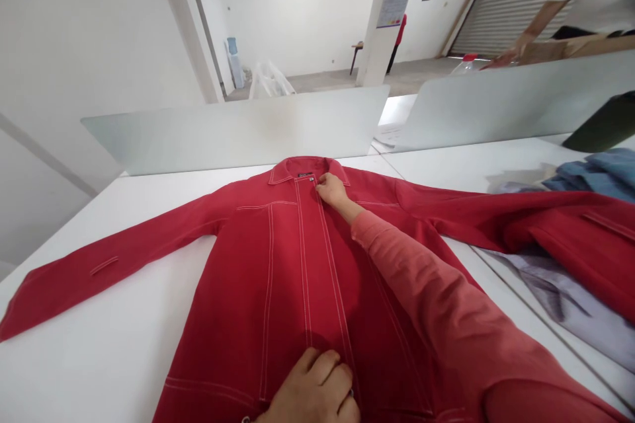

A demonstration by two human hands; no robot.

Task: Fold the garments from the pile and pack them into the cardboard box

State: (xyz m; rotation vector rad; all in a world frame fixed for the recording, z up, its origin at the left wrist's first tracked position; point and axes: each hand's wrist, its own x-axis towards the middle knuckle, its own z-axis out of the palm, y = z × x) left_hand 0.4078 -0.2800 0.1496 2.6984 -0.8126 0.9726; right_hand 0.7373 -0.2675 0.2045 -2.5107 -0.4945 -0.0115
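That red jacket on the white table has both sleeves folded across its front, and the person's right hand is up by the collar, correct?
Not quite: the head view shows both sleeves reaching out to either side instead. The red jacket, white table and right hand by the collar are as you said.

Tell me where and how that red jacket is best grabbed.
Probably by both shoulders, beside the collar, coming from the near side and above: the red jacket lies flat, front up, shoulders uncovered, while a low partition stands just behind the collar.
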